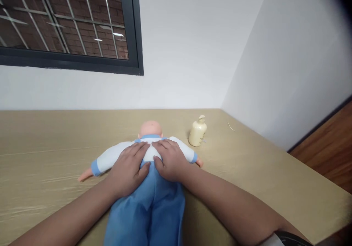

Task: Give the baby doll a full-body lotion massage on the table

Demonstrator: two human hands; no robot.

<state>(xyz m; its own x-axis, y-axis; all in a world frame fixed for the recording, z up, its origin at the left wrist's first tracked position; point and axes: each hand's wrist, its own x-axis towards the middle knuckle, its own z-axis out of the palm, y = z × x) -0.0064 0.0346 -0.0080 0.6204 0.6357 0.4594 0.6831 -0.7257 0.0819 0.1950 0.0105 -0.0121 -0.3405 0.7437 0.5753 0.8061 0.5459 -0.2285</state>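
A baby doll [150, 154] lies stretched out on the tan table, its bald head toward the wall and its arms spread to both sides. It wears a white top with blue cuffs and collar, and blue trousers. Flat on the left half of its back rests my left hand [130, 169], fingers extended. My right hand [172, 160] lies the same way on the right half, thumb apart from the fingers. Between the two hands a strip of white cloth shows. The doll's feet are out of view.
A cream pump bottle [197, 131] stands beyond the doll's right-side arm. Farther right, a thin pale strip [231, 127] lies on the tabletop [49, 158]. White walls meet at the table's far corner. A dark-framed barred window [134, 29] is at upper left.
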